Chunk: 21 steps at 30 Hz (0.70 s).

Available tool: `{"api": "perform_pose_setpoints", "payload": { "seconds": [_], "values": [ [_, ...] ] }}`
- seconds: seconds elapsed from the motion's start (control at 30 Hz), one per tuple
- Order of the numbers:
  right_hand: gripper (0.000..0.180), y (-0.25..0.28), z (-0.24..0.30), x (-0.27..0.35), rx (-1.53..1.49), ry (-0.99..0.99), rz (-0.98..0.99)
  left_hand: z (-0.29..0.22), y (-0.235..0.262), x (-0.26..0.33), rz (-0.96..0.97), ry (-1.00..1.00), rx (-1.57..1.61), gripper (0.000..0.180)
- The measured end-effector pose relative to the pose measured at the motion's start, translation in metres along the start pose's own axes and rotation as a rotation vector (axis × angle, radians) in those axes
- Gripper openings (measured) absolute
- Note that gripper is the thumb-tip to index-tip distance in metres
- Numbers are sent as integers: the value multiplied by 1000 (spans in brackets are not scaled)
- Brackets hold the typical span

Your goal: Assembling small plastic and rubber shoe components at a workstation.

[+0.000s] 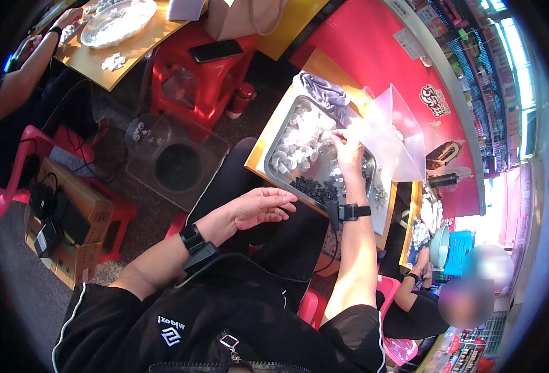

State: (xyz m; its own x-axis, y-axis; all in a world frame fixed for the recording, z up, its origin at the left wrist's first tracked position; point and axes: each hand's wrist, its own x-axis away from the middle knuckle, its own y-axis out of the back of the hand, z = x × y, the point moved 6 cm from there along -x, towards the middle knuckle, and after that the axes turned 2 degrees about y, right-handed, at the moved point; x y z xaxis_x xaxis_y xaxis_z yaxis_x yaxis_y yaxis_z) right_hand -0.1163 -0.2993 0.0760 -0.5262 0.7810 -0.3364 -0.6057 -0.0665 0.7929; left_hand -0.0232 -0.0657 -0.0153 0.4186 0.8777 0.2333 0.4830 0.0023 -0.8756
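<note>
My right hand (349, 152) reaches over a metal tray (325, 166), its fingertips pinched together at the edge of a heap of small white pieces (299, 137). Glare and small size hide what the fingers hold, if anything. Many small black pieces (318, 188) lie in the near part of the tray. Over my lap, just off the tray's near left corner, my left hand (262, 208) is held with fingers loosely stretched and nothing visible in it. Both wrists wear black straps with small devices.
A clear plastic bin (399, 140) stands right of the tray, a grey cloth (321, 90) behind it. Left are a red stool (193, 78) with a phone (215, 51) and a transparent box (156, 165) on the floor. Other people work at tables far left and right.
</note>
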Motion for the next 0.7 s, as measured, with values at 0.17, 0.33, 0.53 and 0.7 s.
{"api": "perform_pose_setpoints", "payload": {
  "seconds": [0.17,0.33,0.53,0.7],
  "values": [
    [14,14,24,35,-391,-280,59,3,8,-5,-4,-33,18,14],
    [12,12,44,93,-706,-459,94,4,10,-8,-18,-47,25,9],
    [10,-8,52,160,-1256,-631,9,-5,-8,-6,-28,-241,91,31],
    [7,-39,60,196,-1384,-794,-56,-5,-15,-3,49,-334,-55,50]
  ]
}}
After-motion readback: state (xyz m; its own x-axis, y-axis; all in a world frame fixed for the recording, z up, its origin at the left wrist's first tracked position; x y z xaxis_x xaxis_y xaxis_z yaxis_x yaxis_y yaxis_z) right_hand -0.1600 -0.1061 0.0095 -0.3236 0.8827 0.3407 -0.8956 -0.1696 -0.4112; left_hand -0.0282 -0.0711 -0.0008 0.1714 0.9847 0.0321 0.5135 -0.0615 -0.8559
